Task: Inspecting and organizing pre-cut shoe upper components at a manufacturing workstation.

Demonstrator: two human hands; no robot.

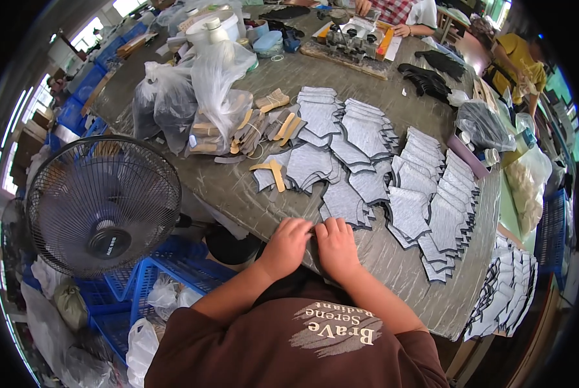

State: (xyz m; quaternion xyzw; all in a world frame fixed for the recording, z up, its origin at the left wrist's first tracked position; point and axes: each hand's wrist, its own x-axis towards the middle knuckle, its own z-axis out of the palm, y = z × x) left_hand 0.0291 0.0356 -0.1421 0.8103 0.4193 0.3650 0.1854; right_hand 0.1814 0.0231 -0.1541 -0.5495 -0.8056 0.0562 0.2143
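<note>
My left hand and my right hand are close together at the near edge of the table. Both have their fingers bent inward and pressed together. A small dark thing shows between the fingertips, too hidden to name, and the left fingers are slightly blurred. Just beyond my right hand lies a stack of light grey fabric pieces with dark edges. More overlapping rows of these cut pieces spread to the right and away. Tan strips lie crossed on a grey piece past my left hand.
A black fan stands at the left, above blue crates. Clear plastic bags and bundled strips occupy the table's far left. Across the worn tabletop, a person works at a metal device. Another person is far right.
</note>
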